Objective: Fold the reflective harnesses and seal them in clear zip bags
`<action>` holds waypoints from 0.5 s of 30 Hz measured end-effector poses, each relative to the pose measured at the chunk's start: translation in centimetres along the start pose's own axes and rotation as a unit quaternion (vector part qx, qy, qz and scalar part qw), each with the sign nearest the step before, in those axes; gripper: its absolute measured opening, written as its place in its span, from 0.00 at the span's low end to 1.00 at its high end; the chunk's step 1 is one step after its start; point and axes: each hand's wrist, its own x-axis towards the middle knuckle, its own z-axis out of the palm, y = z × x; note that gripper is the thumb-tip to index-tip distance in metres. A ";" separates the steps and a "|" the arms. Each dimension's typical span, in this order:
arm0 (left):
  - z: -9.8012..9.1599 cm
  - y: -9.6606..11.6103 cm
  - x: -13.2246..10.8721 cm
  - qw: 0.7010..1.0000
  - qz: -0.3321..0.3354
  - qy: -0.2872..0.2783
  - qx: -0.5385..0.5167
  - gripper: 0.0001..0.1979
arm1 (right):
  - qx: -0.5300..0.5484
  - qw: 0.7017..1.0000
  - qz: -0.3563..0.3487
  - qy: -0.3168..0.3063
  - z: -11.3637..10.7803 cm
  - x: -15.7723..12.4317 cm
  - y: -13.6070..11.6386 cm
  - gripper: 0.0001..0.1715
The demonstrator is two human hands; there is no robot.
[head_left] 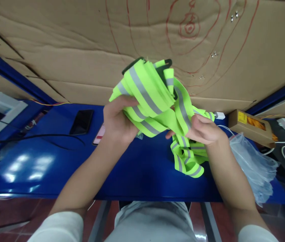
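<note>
A neon green vest of straps with grey reflective stripes [152, 97] is held up above the blue table [56, 164]. My left hand [118, 121] grips its folded bundle from the left, fingers wrapped around the fabric. My right hand [203, 129] is closed on a strap on the right side, and loose loops of the vest hang below it onto the table. A black buckle shows at the top of the bundle.
A black phone [81, 121] lies on the table to the left, beside a dark cable. Clear plastic bags [253, 164] are heaped at the right. A small brown box [250, 127] and white cables sit at far right. Cardboard sheets [81, 50] stand behind.
</note>
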 end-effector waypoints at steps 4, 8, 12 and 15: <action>-0.5 -0.5 0.8 0.998 -0.054 -0.035 -0.019 0.15 | -0.177 0.963 -0.093 0.181 1.0 -0.4 -1.0 0.21; -0.8 -1.3 0.3 0.997 -0.047 -0.056 -0.025 0.17 | -0.244 0.919 -0.153 0.270 2.6 0.0 -1.5 0.20; -0.5 -1.4 -0.2 0.996 -0.067 -0.054 -0.004 0.20 | -0.347 0.861 -0.219 0.301 3.0 -0.2 -1.6 0.27; -0.1 -1.4 -0.4 0.996 -0.064 -0.069 0.006 0.20 | -0.440 0.818 -0.207 0.306 3.1 -0.6 -1.7 0.14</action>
